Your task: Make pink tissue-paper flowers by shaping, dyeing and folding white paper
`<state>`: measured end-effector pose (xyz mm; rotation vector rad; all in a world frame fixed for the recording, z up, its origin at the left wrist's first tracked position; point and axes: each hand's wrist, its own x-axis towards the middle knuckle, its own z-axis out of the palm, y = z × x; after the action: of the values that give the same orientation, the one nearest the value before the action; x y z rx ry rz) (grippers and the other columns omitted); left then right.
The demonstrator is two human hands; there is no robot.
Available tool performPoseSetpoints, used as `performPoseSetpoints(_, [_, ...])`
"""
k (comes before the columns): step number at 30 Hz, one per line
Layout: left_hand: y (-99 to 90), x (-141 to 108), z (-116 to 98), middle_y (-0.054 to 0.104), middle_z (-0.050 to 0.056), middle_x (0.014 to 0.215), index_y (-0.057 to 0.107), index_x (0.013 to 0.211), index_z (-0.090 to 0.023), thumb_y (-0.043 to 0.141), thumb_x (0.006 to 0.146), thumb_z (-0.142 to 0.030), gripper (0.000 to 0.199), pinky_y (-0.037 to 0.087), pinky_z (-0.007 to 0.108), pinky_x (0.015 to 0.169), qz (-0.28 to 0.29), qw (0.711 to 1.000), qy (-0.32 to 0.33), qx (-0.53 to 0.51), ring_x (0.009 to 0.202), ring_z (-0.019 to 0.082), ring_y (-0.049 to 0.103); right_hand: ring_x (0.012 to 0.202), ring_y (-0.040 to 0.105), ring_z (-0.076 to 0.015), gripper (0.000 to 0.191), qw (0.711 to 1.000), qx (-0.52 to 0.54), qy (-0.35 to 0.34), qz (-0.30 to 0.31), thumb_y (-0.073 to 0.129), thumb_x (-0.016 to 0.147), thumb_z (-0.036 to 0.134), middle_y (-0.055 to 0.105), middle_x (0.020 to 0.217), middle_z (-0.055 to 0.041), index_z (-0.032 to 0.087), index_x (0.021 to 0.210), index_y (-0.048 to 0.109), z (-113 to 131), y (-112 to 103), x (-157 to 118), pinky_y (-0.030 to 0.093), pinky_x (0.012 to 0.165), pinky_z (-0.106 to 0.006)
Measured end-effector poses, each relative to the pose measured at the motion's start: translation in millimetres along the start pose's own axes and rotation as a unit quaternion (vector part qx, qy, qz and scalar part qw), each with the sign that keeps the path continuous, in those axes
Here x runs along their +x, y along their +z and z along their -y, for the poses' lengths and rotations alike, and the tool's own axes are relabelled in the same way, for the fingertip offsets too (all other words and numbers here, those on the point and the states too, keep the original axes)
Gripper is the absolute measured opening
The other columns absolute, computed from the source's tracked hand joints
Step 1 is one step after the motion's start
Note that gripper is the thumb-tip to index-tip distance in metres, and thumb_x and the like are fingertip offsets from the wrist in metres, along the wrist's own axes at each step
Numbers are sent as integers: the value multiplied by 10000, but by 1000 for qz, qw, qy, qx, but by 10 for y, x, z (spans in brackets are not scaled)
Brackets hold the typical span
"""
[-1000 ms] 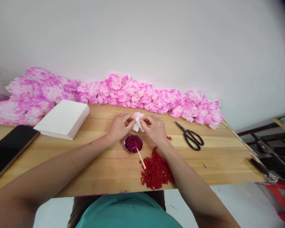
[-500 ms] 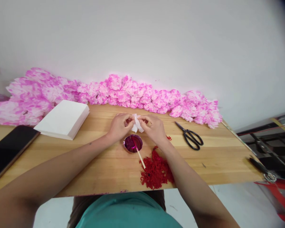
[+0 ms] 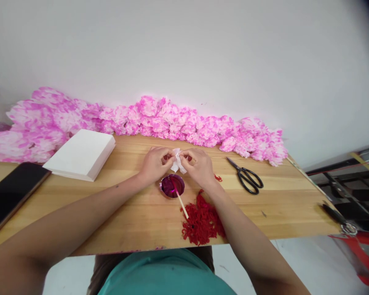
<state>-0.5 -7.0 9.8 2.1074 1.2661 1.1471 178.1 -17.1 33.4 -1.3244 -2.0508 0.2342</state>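
Observation:
Between my two hands is a small piece of white paper [image 3: 177, 163], gathered at its middle. My left hand [image 3: 156, 163] pinches its left side, and my right hand [image 3: 198, 164] pinches its right side. Just in front of them stands a small bowl of dark magenta liquid [image 3: 169, 186], with a wooden stick [image 3: 182, 207] leaning out of it. A heap of red yarn pieces [image 3: 200, 224] lies beside my right forearm. Black-handled scissors [image 3: 247, 177] rest to the right, blades pointing away.
Pink and white paper flowers [image 3: 172, 123] line the wall at the back of the wooden table [image 3: 126, 221]. At the left are a stack of white paper [image 3: 81, 153] and a black phone [image 3: 15, 194]. Another black-handled tool [image 3: 333, 214] lies by the right edge.
The white paper has shifted slightly and looks more pinched together at its middle. Both hands stay in nearly the same place.

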Motion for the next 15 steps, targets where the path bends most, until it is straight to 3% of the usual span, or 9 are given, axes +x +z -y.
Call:
performPoseSetpoints(12, [37, 3, 30, 698, 15, 760, 678, 817, -176, 578, 808, -244, 122, 442, 245, 619, -5, 993, -61, -99, 633, 128, 572, 674, 614, -162, 184, 987, 109, 117, -29, 548, 826, 305, 719, 771, -12, 207, 818, 705, -62, 11, 23, 440, 638, -277])
performPoseSetpoints(15, [16, -3, 5, 679, 7, 728, 655, 794, -173, 569, 815, -264, 128, 430, 239, 608, 7, 992, -59, -114, 618, 124, 562, 694, 615, -166, 173, 987, 113, 108, -31, 548, 831, 296, 720, 791, -16, 214, 829, 699, -73, 12, 23, 440, 658, -281])
